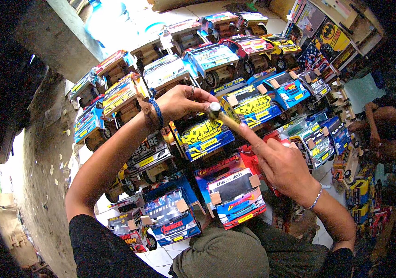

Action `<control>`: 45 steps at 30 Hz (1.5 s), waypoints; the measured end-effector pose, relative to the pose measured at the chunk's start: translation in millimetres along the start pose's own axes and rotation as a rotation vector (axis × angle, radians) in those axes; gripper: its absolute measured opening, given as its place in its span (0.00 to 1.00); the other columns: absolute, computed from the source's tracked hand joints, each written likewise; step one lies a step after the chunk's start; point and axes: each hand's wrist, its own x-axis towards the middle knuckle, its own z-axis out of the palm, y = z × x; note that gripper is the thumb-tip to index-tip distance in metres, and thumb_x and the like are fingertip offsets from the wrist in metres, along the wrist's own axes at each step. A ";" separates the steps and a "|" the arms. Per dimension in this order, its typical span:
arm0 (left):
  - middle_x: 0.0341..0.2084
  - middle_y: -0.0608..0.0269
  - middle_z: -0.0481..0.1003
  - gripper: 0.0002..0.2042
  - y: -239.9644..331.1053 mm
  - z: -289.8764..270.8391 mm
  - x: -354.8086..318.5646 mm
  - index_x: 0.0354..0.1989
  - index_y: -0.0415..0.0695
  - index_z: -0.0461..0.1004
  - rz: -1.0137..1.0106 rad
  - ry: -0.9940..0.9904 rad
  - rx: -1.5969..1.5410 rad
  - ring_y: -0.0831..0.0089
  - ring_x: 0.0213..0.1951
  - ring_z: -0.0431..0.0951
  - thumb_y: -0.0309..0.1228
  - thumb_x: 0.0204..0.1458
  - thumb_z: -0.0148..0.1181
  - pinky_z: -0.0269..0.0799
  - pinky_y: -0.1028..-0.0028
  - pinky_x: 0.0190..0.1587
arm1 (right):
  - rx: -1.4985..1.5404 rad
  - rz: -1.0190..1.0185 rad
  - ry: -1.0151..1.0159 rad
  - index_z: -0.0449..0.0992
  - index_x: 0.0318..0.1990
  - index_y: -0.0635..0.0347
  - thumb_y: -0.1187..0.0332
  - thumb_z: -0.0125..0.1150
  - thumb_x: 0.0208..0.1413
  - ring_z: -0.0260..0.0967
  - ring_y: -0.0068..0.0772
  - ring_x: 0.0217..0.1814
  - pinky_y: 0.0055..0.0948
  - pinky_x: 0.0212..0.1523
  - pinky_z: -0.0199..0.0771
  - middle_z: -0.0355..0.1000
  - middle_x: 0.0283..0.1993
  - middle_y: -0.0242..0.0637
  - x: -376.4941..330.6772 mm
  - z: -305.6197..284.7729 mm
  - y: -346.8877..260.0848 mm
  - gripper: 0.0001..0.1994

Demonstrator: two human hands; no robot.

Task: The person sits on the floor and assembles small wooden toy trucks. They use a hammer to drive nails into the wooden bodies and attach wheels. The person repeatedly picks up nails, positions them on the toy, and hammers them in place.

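My right hand (284,167) grips the wooden handle of a hammer (230,122), its index finger laid along the handle. The hammer's metal head meets the fingertips of my left hand (182,103). Those fingers are pinched together by the back of a toy truck (206,137) with yellow lettering; whatever they hold is too small or hidden to tell. Beside it stands a blue and yellow toy truck (252,105). Nearer to me is a red, white and blue toy truck (236,197), with another blue and white toy truck (172,220) to its left.
Rows of painted wooden toy trucks (211,58) fill the white tiled floor in front of me. Decorated panels (332,37) lean at the far right. A bare dirt strip (40,153) with scraps runs along the left. A person's limbs (374,125) show at the right.
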 end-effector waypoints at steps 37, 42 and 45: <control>0.40 0.62 0.73 0.12 108.7 155.0 -3.6 0.47 0.39 0.70 0.575 0.326 0.720 0.76 0.39 0.72 0.22 0.56 0.60 0.72 0.76 0.40 | 0.493 1.006 0.655 0.76 0.44 0.62 0.52 0.55 0.65 0.67 0.22 0.31 0.28 0.35 0.68 0.72 0.29 0.32 -333.9 -73.9 58.1 0.19; 0.43 0.50 0.77 0.18 127.2 335.2 17.7 0.51 0.39 0.73 0.532 -0.725 0.976 0.55 0.41 0.80 0.29 0.53 0.66 0.75 0.63 0.44 | 0.186 1.330 0.340 0.75 0.40 0.63 0.53 0.60 0.60 0.71 0.44 0.29 0.40 0.33 0.69 0.73 0.29 0.50 -444.2 12.3 58.8 0.19; 0.43 0.45 0.76 0.13 70.9 435.4 63.8 0.47 0.41 0.74 0.528 -1.090 1.120 0.48 0.44 0.77 0.30 0.53 0.59 0.75 0.59 0.45 | 0.096 1.489 0.319 0.74 0.36 0.63 0.57 0.60 0.59 0.72 0.59 0.33 0.48 0.32 0.69 0.74 0.29 0.53 -492.8 70.2 43.3 0.15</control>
